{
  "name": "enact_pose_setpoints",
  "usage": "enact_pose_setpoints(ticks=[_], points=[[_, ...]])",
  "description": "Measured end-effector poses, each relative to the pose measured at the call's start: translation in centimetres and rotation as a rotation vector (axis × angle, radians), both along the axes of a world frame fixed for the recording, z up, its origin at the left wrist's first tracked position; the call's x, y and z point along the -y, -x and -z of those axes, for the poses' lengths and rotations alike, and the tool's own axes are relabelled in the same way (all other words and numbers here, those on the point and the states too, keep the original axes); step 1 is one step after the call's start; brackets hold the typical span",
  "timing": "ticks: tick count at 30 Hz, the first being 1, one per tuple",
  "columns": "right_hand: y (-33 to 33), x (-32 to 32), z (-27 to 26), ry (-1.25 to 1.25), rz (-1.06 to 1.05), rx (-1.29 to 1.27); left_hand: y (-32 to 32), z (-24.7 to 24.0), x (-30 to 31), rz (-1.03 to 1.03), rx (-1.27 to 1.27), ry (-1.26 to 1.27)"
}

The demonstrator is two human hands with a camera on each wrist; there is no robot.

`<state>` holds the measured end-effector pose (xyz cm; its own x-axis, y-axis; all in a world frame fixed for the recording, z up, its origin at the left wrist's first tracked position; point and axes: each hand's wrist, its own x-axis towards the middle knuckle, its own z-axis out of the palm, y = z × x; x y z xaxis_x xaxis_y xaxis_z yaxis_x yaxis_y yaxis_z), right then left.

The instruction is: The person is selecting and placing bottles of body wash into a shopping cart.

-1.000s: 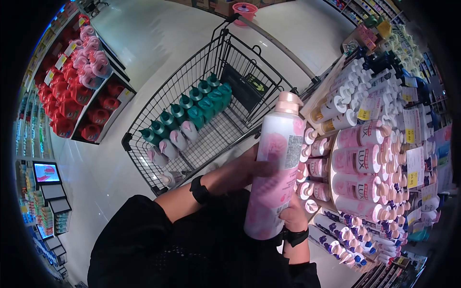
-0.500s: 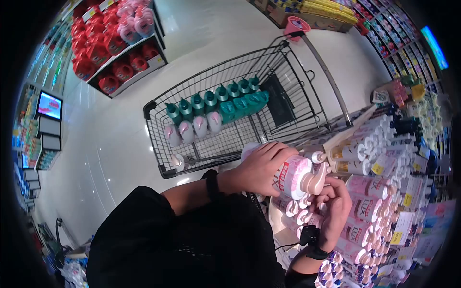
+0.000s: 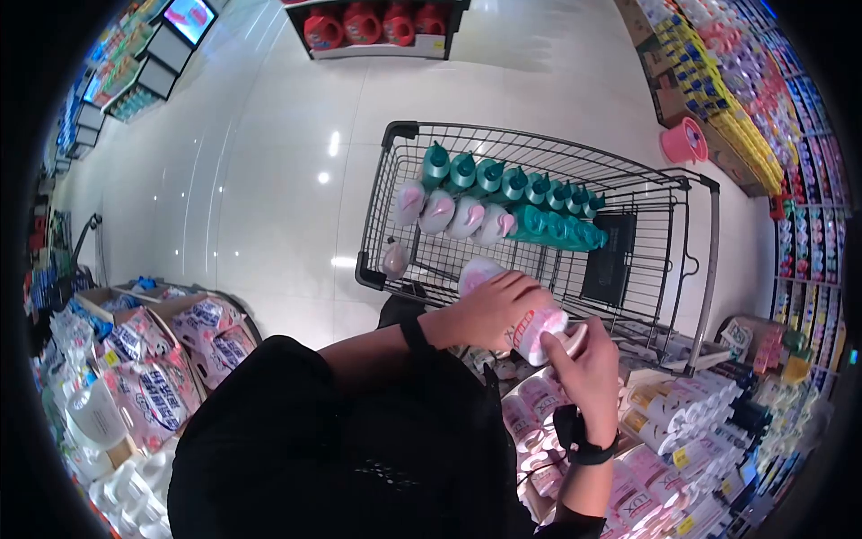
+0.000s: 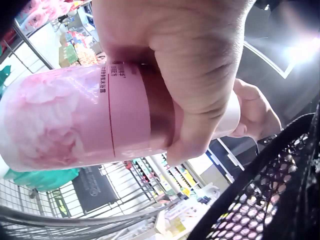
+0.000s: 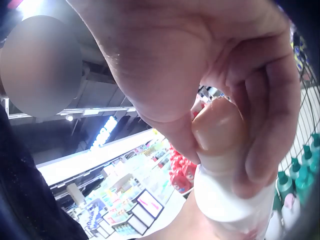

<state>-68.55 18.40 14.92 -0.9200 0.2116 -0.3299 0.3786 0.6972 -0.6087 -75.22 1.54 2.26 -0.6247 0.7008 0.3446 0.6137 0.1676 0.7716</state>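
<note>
A pink-and-white LUX body wash pump bottle (image 3: 478, 272) is held tilted over the near side of the shopping cart (image 3: 401, 131). My left hand (image 3: 494, 310) grips it around the body; in the left wrist view the thumb wraps over the pink label (image 4: 130, 115). At the top end, my right hand (image 3: 588, 364) holds the pump between thumb and curled fingers. The right wrist view shows the peach pump head (image 5: 220, 127) and white collar (image 5: 215, 192) inside that grasp. Green pump bottles (image 3: 489, 175) and several white-and-pink bottles (image 3: 468, 216) stand in rows inside the cart.
Another pump bottle (image 3: 395, 259) is in the cart's near left corner. LUX bottles (image 3: 636, 499) are stacked on a display close by on the right. Bagged packs (image 3: 153, 377) sit at lower left. Red jugs (image 3: 362, 24) line a far shelf; a pink bucket (image 3: 684, 141) stands beyond the cart.
The bottle has tipped from near upright to lying over, pump end toward the right. My right hand has shifted from its lower body to the pump. The head view has turned, swinging the cart rightward.
</note>
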Motion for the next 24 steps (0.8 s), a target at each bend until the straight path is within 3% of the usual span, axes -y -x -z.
enact_pose_setpoints(ticks=[1, 5, 8, 10, 11, 13, 15, 16, 18, 22, 23, 24], points=[[1.1, 1.1, 1.8, 0.049, -0.024, -0.007, 0.4, 1.5, 1.5, -0.044, 0.003, 0.034], [8.0, 5.4, 0.9, 0.006, -0.146, 0.006, 4.1, -0.6, 6.0, -0.161, 0.093, 0.100], [9.4, 8.8, 7.1, -0.056, -0.222, 0.010, 4.5, 3.2, 10.1, -0.201, 0.097, 0.173], [10.8, 9.7, 11.1, -0.025, -0.163, 0.093, 4.9, 4.6, 12.6, -0.234, 0.167, 0.190], [11.4, 10.4, 12.1, 0.031, -0.102, 0.235, 4.8, 4.7, 14.0, -0.343, 0.183, 0.234], [11.0, 11.2, 15.7, -0.039, -0.164, 0.261, 4.2, 4.3, 16.4, -0.477, 0.211, 0.275], [10.4, 11.1, 19.6, -0.177, -0.221, 0.264, 4.5, 3.5, 18.0, -0.809, 0.209, 0.205], [10.1, 10.7, 20.1, -0.176, -0.208, 0.261, 4.6, 3.7, 17.9, -0.796, 0.203, 0.204], [9.5, 9.8, 21.3, -0.263, -0.204, 0.238, 4.6, 4.4, 17.7, -1.035, 0.290, 0.246], [8.3, 8.0, 26.2, -0.192, -0.123, 0.317, 3.4, 7.9, 17.0, -0.961, 0.320, 0.422], [7.5, 7.7, 28.2, -0.288, -0.112, 0.149, 2.9, 8.6, 16.4, -0.897, 0.350, 0.464], [7.7, 7.8, 28.1, -0.287, -0.098, 0.147, 2.5, 9.3, 15.7, -0.884, 0.343, 0.464]])
